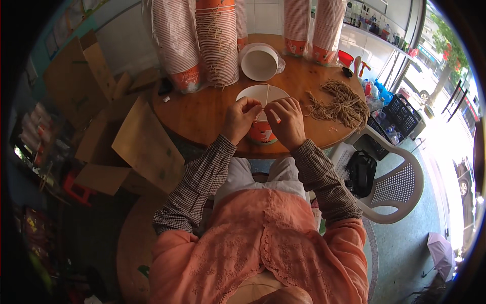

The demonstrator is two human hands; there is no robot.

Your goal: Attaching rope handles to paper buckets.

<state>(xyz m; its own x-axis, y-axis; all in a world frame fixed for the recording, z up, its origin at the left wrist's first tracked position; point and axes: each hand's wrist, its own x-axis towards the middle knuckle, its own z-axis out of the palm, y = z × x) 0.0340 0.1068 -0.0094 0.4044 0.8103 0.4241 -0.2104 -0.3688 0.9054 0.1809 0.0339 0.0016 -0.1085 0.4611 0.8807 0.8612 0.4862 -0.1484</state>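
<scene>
Seen from the head camera, at the near edge of a round wooden table (202, 114), the left hand (240, 119) and right hand (287, 121) pinch a thin string (267, 96) over a paper bucket (260, 131); keeping the string taut and both pinches close should seat it neatly, a bundle of cords (341, 104) lying to the right

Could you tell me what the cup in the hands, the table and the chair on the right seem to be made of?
The cup looks like paper: matt white inside, orange printed wall. The table seems varnished wood, brown with visible grain and a soft shine. The chair is probably moulded plastic, white with a perforated seat. The bundle of strings looks like tan twine.
</scene>
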